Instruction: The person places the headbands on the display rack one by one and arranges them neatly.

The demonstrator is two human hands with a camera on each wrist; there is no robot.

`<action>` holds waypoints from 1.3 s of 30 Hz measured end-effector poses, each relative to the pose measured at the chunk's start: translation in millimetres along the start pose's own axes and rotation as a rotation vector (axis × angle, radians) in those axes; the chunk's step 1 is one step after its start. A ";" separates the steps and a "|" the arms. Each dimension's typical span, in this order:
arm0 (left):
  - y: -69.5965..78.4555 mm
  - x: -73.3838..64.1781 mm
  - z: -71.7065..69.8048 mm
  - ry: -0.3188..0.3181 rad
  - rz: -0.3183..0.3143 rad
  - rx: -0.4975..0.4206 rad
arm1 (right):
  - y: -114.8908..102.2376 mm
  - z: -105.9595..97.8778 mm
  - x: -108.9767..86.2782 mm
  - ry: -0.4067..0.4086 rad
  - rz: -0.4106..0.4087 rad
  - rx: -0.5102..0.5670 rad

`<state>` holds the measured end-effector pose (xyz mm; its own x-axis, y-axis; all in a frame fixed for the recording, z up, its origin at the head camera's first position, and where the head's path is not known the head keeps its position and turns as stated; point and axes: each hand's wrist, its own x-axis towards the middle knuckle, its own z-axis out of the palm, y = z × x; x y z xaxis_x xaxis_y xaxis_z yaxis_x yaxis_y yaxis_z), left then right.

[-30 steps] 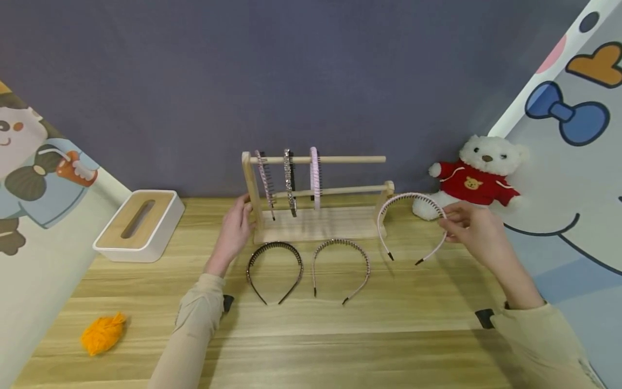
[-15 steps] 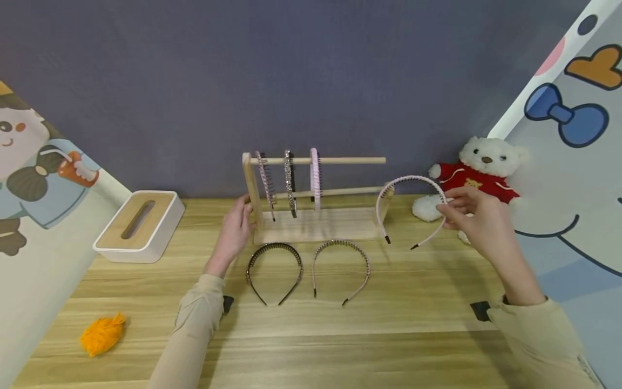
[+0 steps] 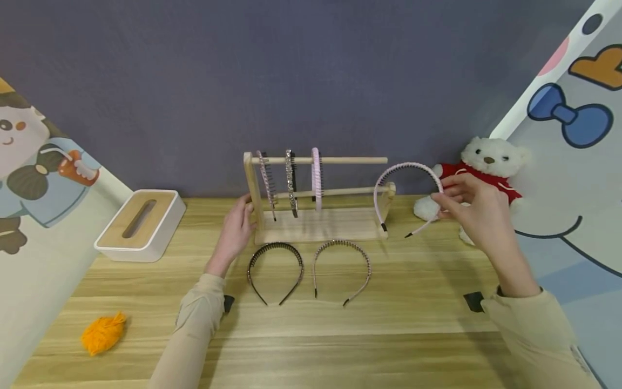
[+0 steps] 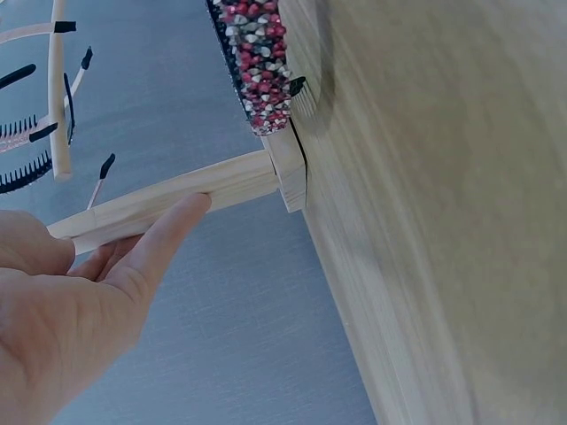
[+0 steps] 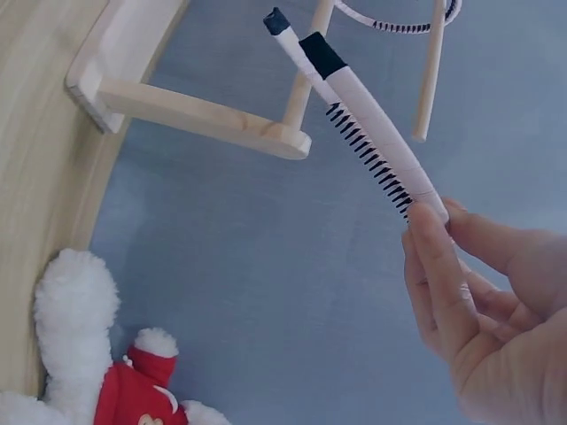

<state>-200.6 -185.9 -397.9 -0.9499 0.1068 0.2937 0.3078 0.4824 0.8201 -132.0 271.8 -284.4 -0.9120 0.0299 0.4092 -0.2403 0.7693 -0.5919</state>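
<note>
My left hand [image 3: 236,224] grips the left post [image 4: 221,181] of a wooden headband rack [image 3: 335,226], thumb and fingers on either side. My right hand [image 3: 478,208] pinches one arm of a pale pink headband [image 5: 381,133] with inner teeth and black tips. It hangs in the air at the rack's right, near the free end of the upper bar [image 3: 359,160]. On that bar hang a thin pinkish headband [image 3: 266,178], a sparkly one and a pink one [image 3: 317,178]. In front of the rack lie a dark headband [image 3: 275,245] and a pinkish beaded headband [image 3: 342,242].
Behind my right hand sits a white teddy bear [image 3: 486,154] in a red sweater. A tissue box [image 3: 162,232] with a wooden lid stands at left, an orange bundle [image 3: 103,335] nearer the front. A dark wall [image 3: 311,81] rises behind the rack.
My right hand has lifted the pale pink headband up, slightly leftward and toward the upper bar's height. My left hand has stayed on the rack's post.
</note>
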 end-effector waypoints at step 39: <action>2.1 -1.2 0.6 -0.003 -0.012 -0.029 | -55.8 21.0 24.4 0.111 -0.105 0.159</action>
<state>-198.9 -184.5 -396.9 -0.9536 0.1039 0.2826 0.2981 0.4585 0.8372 -147.9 216.1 -256.0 -0.8387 0.0318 0.5436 -0.3899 0.6619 -0.6403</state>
